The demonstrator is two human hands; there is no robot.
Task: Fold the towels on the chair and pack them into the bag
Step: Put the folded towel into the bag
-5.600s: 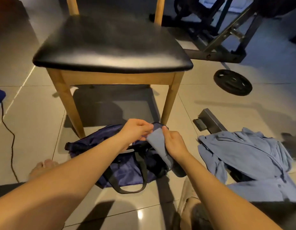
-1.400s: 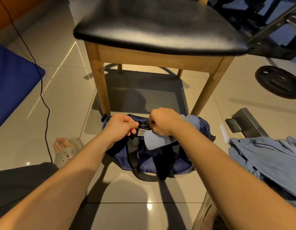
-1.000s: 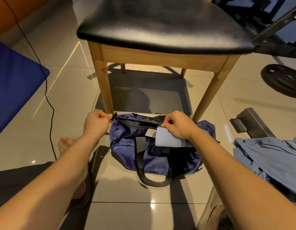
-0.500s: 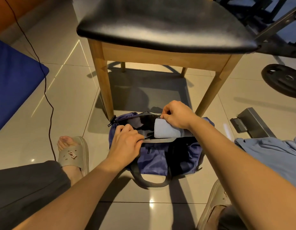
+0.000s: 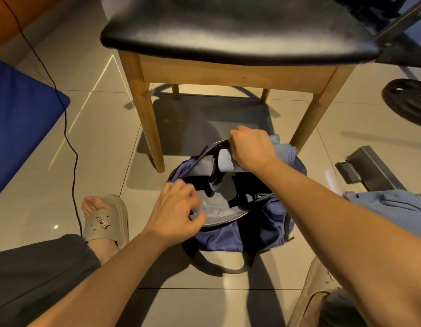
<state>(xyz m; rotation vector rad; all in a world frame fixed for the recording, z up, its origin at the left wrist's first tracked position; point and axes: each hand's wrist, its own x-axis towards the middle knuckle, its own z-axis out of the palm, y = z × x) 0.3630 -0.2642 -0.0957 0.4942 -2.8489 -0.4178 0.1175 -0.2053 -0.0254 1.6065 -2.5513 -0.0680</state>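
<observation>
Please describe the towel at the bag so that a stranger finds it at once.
Before the wooden chair, a navy bag lies open. At its far rim the right hand grips the towel: folded, pale blue, unlike the loose cloth heap at right.

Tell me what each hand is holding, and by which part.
The right hand grips the folded towel by its upper end, above the open bag. The left hand pinches the bag's near rim.
</observation>
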